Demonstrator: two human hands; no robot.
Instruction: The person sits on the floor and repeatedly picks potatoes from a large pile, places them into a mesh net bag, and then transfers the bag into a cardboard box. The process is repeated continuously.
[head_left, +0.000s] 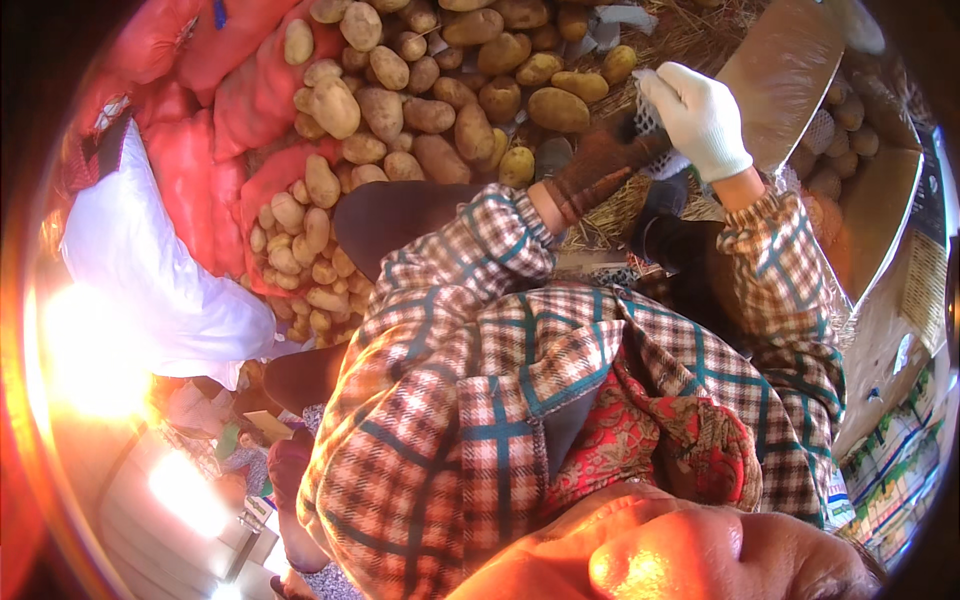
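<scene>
My left hand (589, 171), in a dark brown glove, holds the lower left side of a white foam net sleeve (649, 112). Gripping the same sleeve from above is my right hand (694, 112), in a white knit glove. Whether a potato sits inside the sleeve is hidden by the gloves. Just left of and beyond my hands lies a large heap of loose potatoes (559, 109), several of them with soil on the skin. To the right of my right hand stands an open cardboard box (885, 225) with potatoes (844, 139) inside, some in white foam nets.
Red mesh sacks (184, 180) lie at the left, one spilling smaller potatoes (289, 247). A white sack (165, 262) sits nearer me. Straw (600, 225) covers ground beneath my hands. Another person's sleeve (247, 465) shows at lower left. Printed cartons (896, 450) stand at lower right.
</scene>
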